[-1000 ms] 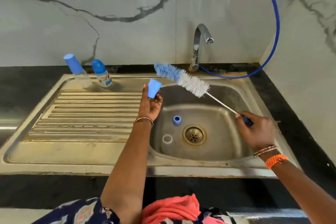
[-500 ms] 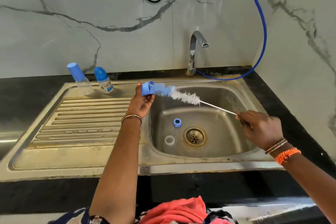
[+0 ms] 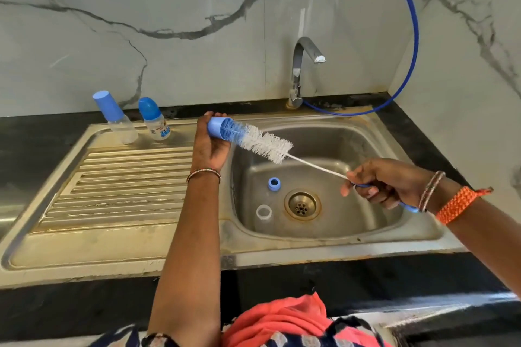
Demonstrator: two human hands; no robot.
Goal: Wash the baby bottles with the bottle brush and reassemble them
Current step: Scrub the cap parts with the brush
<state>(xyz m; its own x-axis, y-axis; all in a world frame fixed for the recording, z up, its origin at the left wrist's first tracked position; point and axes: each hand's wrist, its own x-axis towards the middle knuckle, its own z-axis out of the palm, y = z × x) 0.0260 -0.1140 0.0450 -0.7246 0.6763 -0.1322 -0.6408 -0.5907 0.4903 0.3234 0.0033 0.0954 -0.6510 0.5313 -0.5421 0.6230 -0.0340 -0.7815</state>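
My left hand [image 3: 210, 144] grips a blue bottle cap [image 3: 217, 129] on its side above the basin's left rim. The blue tip of the bottle brush [image 3: 262, 144] sits inside the cap; its white bristles stick out to the right. My right hand [image 3: 386, 183] holds the brush's blue handle over the basin. A blue screw ring [image 3: 274, 184] and a clear ring-shaped piece [image 3: 264, 213] lie on the basin floor near the drain. Two capped baby bottles, a tall one [image 3: 115, 118] and a short one [image 3: 154, 120], stand at the back of the drainboard.
The steel sink [image 3: 375, 236] has a ribbed drainboard [image 3: 121, 183] on the left and a drain [image 3: 302, 204] in the middle of the basin. A tap [image 3: 303, 70] stands behind the basin, with a blue hose [image 3: 414, 36] curving up the wall. Black counter surrounds the sink.
My left hand turned the cap onto its side. My right hand swung the brush down and pushed its blue tip into the cap.
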